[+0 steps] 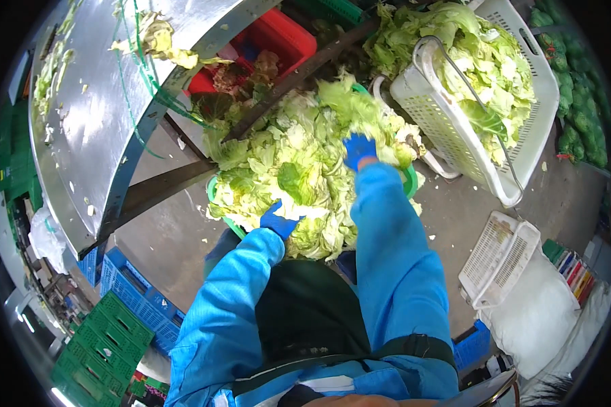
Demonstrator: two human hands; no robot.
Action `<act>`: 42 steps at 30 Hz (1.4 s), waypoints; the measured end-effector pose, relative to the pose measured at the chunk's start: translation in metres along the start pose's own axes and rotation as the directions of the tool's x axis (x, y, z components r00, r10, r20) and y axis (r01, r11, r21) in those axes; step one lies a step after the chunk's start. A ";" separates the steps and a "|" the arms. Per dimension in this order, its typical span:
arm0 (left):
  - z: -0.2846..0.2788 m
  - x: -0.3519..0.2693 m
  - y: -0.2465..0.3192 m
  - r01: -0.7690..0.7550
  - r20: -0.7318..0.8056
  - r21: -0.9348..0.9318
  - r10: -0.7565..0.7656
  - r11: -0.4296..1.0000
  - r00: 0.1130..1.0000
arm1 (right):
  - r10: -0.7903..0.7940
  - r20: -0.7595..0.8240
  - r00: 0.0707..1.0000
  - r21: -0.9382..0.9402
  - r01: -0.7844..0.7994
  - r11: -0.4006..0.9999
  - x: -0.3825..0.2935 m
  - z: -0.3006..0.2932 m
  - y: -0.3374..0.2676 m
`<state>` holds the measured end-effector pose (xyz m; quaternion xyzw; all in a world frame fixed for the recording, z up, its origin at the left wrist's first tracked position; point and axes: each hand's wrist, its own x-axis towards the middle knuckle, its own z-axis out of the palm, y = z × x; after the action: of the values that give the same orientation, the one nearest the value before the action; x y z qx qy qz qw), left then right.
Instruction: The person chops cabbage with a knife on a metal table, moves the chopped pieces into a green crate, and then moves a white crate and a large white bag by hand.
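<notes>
A heap of loose pale-green leaves (305,152), probably lettuce or cabbage, overflows a green tub (411,182) in front of me. My left hand (281,221), in a blue glove, rests at the heap's near left side, thumb and fingers apart; its fingertips are partly among the leaves. Farther out, my right hand (360,148), gloved in blue too, reaches onto the heap's right part, beside blurred leaves. Whether its fingers hold any leaf is not clear. Most of the tub is hidden beneath the leaves.
A metal table (96,102) with leaf scraps and green string stands at left, its brown legs near the heap. A white perforated basket (539,96) full of leaves is at upper right. Red crate (290,38) behind; green crates (102,351) and blue crates (137,295) lower left; white basket (499,259) at right.
</notes>
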<state>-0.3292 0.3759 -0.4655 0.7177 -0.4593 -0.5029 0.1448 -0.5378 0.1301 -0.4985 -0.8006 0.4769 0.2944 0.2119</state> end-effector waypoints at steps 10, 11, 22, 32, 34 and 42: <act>0.068 0.109 0.144 0.019 0.074 -0.736 0.053 0.677 0.996 | 0.150 -0.572 0.806 0.751 0.441 0.492 -0.180 0.044 -0.020; 0.069 0.124 0.133 -0.029 0.193 -0.702 0.228 0.712 0.954 | 0.152 -0.631 0.761 0.649 0.411 0.640 -0.184 0.033 -0.035; -0.012 -0.001 0.091 -0.241 0.248 0.638 0.101 0.732 0.964 | 0.564 0.047 0.824 0.684 -0.439 0.583 -0.106 0.088 -0.049; 0.089 0.087 0.087 -0.077 0.308 0.490 -0.090 0.868 0.947 | 0.219 0.034 0.975 0.422 -0.213 0.881 0.031 0.225 0.061; 0.077 0.063 0.058 -0.090 0.234 0.515 -0.039 0.852 0.971 | 0.171 0.261 0.950 0.247 -0.237 0.940 0.011 0.199 0.037; 0.031 -0.055 -0.027 -0.178 0.335 0.541 -0.017 0.822 0.942 | 0.522 -0.326 0.788 0.670 -0.196 0.716 -0.178 0.072 -0.098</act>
<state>-0.3454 0.4423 -0.4652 0.6151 -0.6350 -0.4489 -0.1300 -0.5359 0.3330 -0.4263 -0.6242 0.7339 -0.0514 0.2628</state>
